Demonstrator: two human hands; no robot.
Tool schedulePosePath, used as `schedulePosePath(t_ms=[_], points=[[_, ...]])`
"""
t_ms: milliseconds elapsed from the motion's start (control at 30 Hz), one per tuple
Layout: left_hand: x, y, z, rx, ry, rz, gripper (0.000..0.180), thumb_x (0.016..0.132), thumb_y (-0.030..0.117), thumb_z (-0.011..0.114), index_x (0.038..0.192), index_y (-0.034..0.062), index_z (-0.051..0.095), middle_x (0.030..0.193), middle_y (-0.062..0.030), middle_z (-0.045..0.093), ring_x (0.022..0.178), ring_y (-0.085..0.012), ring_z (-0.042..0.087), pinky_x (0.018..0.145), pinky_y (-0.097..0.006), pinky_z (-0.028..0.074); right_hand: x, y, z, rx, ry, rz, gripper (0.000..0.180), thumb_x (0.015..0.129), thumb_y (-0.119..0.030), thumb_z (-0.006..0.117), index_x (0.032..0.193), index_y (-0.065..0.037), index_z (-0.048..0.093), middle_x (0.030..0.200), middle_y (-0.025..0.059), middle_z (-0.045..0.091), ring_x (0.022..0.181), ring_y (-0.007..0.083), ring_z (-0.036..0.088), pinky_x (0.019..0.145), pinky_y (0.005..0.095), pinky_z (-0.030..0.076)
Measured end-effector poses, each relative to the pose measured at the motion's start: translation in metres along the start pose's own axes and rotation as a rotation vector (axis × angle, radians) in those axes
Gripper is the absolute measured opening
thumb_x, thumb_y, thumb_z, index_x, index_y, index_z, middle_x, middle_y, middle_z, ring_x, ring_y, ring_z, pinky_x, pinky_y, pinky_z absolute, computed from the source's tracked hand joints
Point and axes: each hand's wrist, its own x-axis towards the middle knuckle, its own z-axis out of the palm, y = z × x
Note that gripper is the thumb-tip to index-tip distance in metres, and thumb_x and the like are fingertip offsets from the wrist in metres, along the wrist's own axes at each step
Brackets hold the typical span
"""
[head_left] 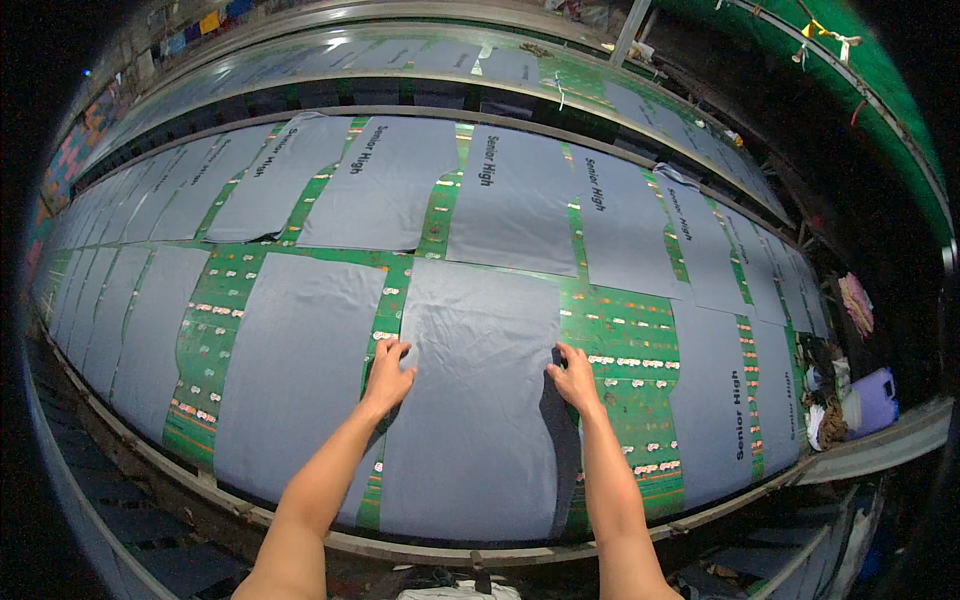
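A plain grey fabric panel [475,390] lies flat on the long green printing table [620,345] right in front of me. My left hand [388,372] presses its left edge, fingers spread on the cloth. At the panel's right edge rests my right hand [573,375], fingers curled over the border. Both hands hold the panel flat; neither lifts it. To the left lies another blank grey panel [290,375], and to the right a grey panel with black lettering [715,400].
Rows of grey panels, several with black print [510,200], cover the table and a second table behind [440,60]. A pile of cloth and a purple bundle [872,400] sit at the right end. A metal rail [450,550] edges the table near me.
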Motion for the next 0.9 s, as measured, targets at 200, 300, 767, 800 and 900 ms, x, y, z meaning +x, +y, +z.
schedulePosePath(t_ms=[200, 300, 767, 800, 900], points=[[-0.09, -0.001, -0.005, -0.027, -0.007, -0.017, 0.045, 0.082, 0.002, 0.071, 0.124, -0.0025, 0.057, 0.135, -0.0206, 0.045, 0.125, -0.0367, 0.052, 0.108, -0.041, 0.044, -0.074, 0.005, -0.025, 0.103, -0.112, 0.075, 0.057, 0.082, -0.018, 0.077, 0.133, -0.005, 0.057, 0.107, 0.0215, 0.066, 0.101, 0.0368, 0.065, 0.09, 0.0444, 0.052], [-0.135, 0.003, -0.009, -0.029, -0.015, -0.05, 0.045, 0.082, 0.001, 0.071, 0.124, -0.0026, 0.057, 0.135, -0.0207, 0.045, 0.125, -0.0378, 0.052, 0.108, -0.041, 0.043, -0.116, 0.004, -0.04, 0.099, -0.102, 0.036, 0.054, 0.082, -0.016, 0.077, 0.131, -0.004, 0.057, 0.109, 0.0224, 0.069, 0.099, 0.0352, 0.068, 0.088, 0.043, 0.053], [-0.272, -0.008, -0.017, -0.007, 0.092, -0.099, 0.041, 0.08, -0.008, 0.065, 0.119, -0.0021, 0.057, 0.125, -0.0157, 0.047, 0.084, -0.0242, 0.057, 0.078, -0.036, 0.05, -0.286, 0.015, -0.031, 0.294, -0.062, 0.172, 0.045, 0.078, -0.008, 0.078, 0.12, -0.007, 0.064, 0.098, 0.0125, 0.069, 0.077, 0.0184, 0.064, 0.074, 0.0333, 0.054], [-0.273, -0.005, -0.015, -0.011, 0.104, -0.096, 0.041, 0.079, -0.01, 0.065, 0.119, -0.002, 0.057, 0.124, -0.0156, 0.047, 0.081, -0.0235, 0.057, 0.076, -0.035, 0.05, -0.292, 0.02, -0.03, 0.297, -0.021, 0.167, 0.045, 0.077, -0.007, 0.078, 0.12, -0.007, 0.064, 0.098, 0.0122, 0.069, 0.077, 0.0182, 0.064, 0.075, 0.033, 0.054], [-0.273, -0.001, -0.012, -0.023, 0.148, -0.091, 0.041, 0.078, -0.012, 0.063, 0.118, -0.0018, 0.057, 0.123, -0.0156, 0.047, 0.075, -0.0223, 0.056, 0.074, -0.034, 0.05, -0.297, 0.034, -0.023, 0.297, 0.01, 0.16, 0.042, 0.075, -0.004, 0.076, 0.116, -0.005, 0.067, 0.101, 0.0097, 0.07, 0.078, 0.0171, 0.065, 0.075, 0.0319, 0.054]])
